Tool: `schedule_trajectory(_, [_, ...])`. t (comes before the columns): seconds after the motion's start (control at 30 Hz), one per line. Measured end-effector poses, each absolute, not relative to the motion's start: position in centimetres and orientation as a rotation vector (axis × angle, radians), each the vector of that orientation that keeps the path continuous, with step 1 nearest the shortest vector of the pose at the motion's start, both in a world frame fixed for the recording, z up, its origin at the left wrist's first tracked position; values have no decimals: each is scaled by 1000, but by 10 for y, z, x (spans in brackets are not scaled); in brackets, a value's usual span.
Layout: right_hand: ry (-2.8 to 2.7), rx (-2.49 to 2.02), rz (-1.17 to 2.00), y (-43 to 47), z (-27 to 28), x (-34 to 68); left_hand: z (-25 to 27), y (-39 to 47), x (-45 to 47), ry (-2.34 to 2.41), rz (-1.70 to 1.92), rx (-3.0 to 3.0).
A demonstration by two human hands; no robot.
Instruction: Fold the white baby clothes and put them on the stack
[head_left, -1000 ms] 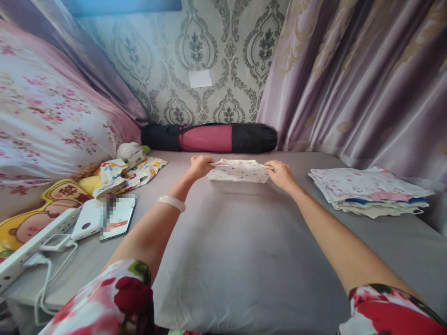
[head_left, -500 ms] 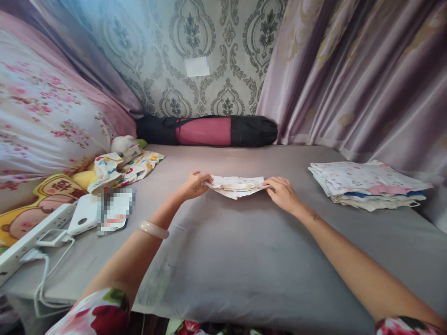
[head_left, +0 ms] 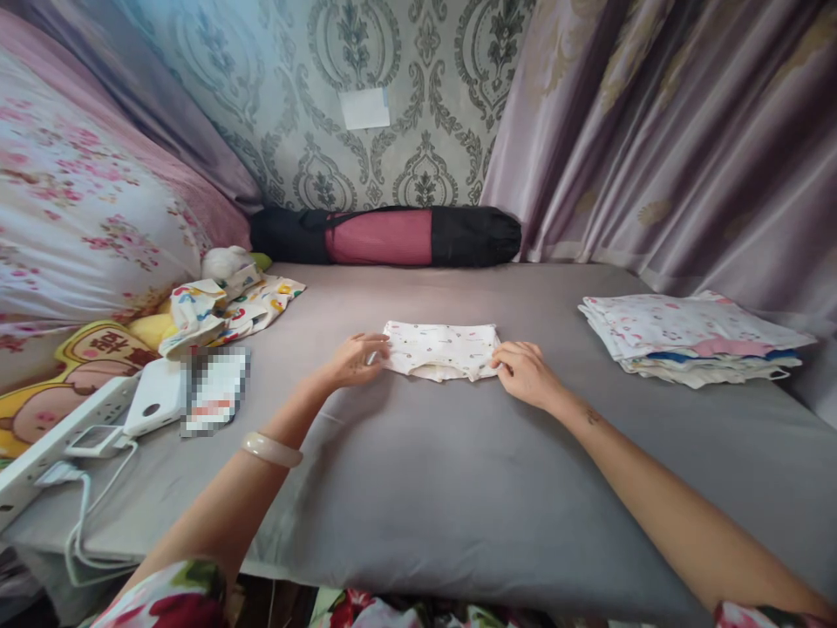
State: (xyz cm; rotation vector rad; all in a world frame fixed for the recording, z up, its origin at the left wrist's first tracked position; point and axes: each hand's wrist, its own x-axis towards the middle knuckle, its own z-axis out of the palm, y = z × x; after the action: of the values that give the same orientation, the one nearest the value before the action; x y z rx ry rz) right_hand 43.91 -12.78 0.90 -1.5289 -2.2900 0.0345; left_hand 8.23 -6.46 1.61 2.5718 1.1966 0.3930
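Head view: a folded, white printed garment [head_left: 441, 345] lies flat on a gray bedsheet [head_left: 432, 471], lowered from the air half a second ago.

The sheet, rather than the fingers, now appears to bear its weight. The left hand [head_left: 357, 359] and right hand [head_left: 525, 373] touch opposite side edges; whether either pinches the fabric cannot be told. Folded laundry [head_left: 686, 324] is stacked well to the right; a black-and-maroon bag [head_left: 379, 237] lies beyond, against the wall.
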Motion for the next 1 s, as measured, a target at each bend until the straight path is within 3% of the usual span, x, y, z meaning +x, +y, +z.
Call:
schedule_trajectory(0.2, [-2135, -1653, 138, -93, 11, 380, 12, -51, 147, 1293, 544, 2529])
schedule_trajectory(0.47, [-2361, -1693, 294, -95, -14, 365, -3, -50, 153, 1172, 220, 2466])
schedule_trajectory(0.83, [-2396, -1706, 366, -89, -8, 368, 10, -47, 159, 1181, 62, 2457])
schedule_trajectory(1.0, [-2224, -1726, 264, -79, -2, 358, 15, -43, 181, 1369, 380, 2375])
